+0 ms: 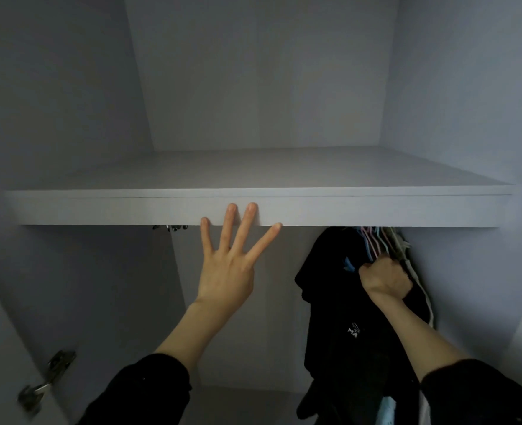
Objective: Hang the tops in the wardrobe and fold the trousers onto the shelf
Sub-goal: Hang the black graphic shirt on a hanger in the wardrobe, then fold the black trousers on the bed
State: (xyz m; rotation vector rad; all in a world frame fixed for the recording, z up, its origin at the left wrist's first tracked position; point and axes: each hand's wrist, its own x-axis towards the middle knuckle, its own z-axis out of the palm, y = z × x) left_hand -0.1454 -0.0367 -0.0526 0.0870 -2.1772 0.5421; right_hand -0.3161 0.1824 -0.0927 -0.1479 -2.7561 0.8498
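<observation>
I look into a white wardrobe with one wide shelf across it at hand height. My left hand is raised with fingers spread and straight, fingertips against the shelf's front edge. Under the shelf on the right hang several tops on pastel hangers, the nearest a black top with a small white print. My right hand grips the bunch of hanger necks in a fist just below the shelf. The rail itself is hidden behind the shelf edge.
The wardrobe's left door stands open, with a metal hinge at the lower left. A metal fitting shows under the shelf near the middle. A light blue garment peeks out at the bottom right. The right side wall is close to the hanging clothes.
</observation>
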